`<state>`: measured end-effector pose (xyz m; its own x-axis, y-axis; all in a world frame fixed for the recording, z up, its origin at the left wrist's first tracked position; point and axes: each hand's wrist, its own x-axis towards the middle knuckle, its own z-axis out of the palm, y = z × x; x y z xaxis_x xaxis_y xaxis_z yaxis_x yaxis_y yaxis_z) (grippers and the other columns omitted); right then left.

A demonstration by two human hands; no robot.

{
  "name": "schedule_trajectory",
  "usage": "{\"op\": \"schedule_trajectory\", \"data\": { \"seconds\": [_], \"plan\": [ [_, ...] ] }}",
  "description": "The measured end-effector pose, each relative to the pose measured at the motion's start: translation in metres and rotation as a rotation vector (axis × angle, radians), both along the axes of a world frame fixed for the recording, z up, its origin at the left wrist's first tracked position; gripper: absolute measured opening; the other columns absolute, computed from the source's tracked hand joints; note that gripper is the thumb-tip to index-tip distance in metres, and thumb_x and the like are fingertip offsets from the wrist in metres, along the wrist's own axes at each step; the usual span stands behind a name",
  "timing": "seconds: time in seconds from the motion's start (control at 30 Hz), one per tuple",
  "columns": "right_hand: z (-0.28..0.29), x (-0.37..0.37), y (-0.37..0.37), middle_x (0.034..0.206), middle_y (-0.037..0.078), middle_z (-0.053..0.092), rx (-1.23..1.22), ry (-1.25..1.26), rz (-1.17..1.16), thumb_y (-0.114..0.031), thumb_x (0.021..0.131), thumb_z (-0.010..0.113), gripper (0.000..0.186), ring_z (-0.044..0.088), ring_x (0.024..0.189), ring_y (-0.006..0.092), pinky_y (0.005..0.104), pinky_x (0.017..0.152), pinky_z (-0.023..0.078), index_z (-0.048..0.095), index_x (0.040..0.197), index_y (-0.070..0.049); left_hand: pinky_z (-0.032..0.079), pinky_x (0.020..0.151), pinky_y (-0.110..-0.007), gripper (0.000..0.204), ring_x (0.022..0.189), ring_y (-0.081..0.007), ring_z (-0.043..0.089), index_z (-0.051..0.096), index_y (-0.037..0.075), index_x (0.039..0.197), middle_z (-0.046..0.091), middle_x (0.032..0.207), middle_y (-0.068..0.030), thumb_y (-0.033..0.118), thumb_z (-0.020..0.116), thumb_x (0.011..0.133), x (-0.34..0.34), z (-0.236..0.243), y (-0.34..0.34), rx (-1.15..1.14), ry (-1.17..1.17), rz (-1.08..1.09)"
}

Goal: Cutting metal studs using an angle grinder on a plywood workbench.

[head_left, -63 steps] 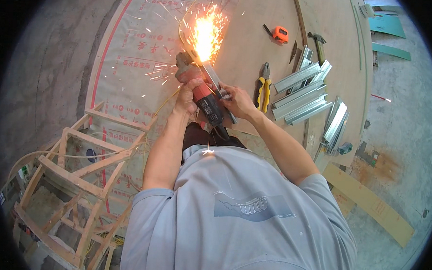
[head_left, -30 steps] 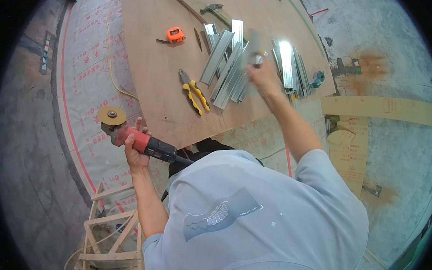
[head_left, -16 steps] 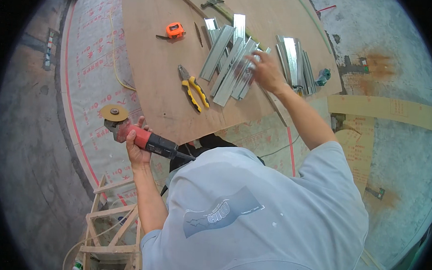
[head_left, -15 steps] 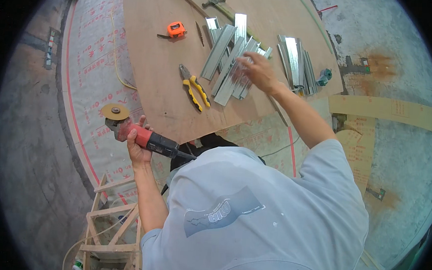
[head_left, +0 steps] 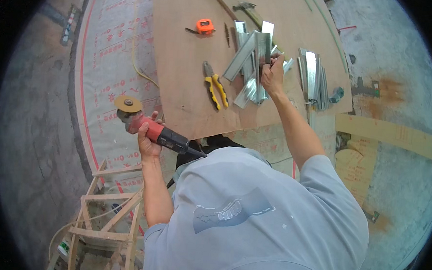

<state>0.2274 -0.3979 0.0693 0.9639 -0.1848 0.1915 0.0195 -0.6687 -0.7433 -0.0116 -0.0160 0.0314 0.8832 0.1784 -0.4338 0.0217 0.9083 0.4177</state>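
Note:
My left hand [head_left: 149,140] grips a red and black angle grinder [head_left: 156,131] with a yellow disc [head_left: 127,103] facing up, held off the left corner of the plywood board [head_left: 176,109]. At the pile of short silver metal channels [head_left: 243,54], my right hand [head_left: 272,74] has its fingers closed on one channel [head_left: 262,50] standing out over the others. Yellow-handled pliers [head_left: 215,89] lie left of the pile. Above them are an orange tape measure [head_left: 205,26], a thin dark blade-like item [head_left: 227,34] and a hammer [head_left: 244,6]. A second bundle of channels [head_left: 310,76] lies at the right.
A wooden stepladder-like frame [head_left: 105,197] with a hose is at lower left, on printed floor covering [head_left: 103,72]. Tan cardboard strips [head_left: 385,132] lie on the concrete [head_left: 392,186] at right. A small teal item [head_left: 336,95] is on the board's right edge.
The sparks from 2.1 seconds ago are gone. My left hand has swung the grinder left, away from the work. My right hand moved to the pile and now has a channel in its fingers.

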Motion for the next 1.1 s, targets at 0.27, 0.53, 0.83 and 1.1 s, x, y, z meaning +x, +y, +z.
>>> {"op": "schedule_trajectory", "data": {
  "seconds": [0.27, 0.53, 0.83, 1.1],
  "plan": [
    [0.034, -0.066, 0.144, 0.105, 0.008, 0.057, 0.756, 0.855, 0.701, -0.020, 0.095, 0.061, 0.035, 0.055, 0.085, 0.0129, 0.0283, 0.065, 0.048, 0.043, 0.122, -0.008, 0.057, 0.083, -0.039, 0.036, 0.092, -0.0230, 0.064, 0.056, 0.006, 0.108, 0.062, 0.116, -0.0128, 0.021, 0.073, 0.081, 0.007, -0.011, 0.000, -0.043, 0.035, 0.054],
    [-0.038, -0.081, 0.204, 0.093, 0.006, 0.064, -0.097, 0.349, 0.912, -0.021, 0.096, 0.060, 0.027, 0.057, 0.079, 0.0165, 0.0321, 0.072, 0.048, 0.061, 0.110, 0.003, 0.057, 0.079, -0.038, 0.036, 0.083, -0.0235, 0.065, 0.059, 0.003, 0.107, 0.065, 0.096, -0.0113, 0.019, 0.075, 0.079, 0.020, -0.018, 0.002, -0.117, 0.124, -0.008],
    [-0.058, -0.084, 0.217, 0.087, 0.004, 0.060, 0.156, 0.663, 0.899, -0.026, 0.103, 0.049, 0.033, 0.053, 0.082, 0.0127, 0.0302, 0.075, 0.046, 0.061, 0.117, 0.001, 0.059, 0.075, -0.044, 0.041, 0.083, -0.0263, 0.066, 0.051, 0.003, 0.109, 0.064, 0.097, -0.0165, 0.021, 0.074, 0.080, 0.028, -0.053, 0.019, -0.208, 0.271, -0.053],
    [-0.051, -0.087, 0.226, 0.091, 0.004, 0.063, 0.079, 0.701, 0.908, -0.024, 0.103, 0.051, 0.033, 0.052, 0.085, 0.0123, 0.0288, 0.081, 0.045, 0.062, 0.119, 0.002, 0.059, 0.069, -0.044, 0.038, 0.073, -0.0284, 0.064, 0.051, 0.001, 0.103, 0.060, 0.085, -0.0142, 0.016, 0.074, 0.077, 0.038, -0.049, 0.027, -0.230, 0.290, -0.144]
  ]
}}
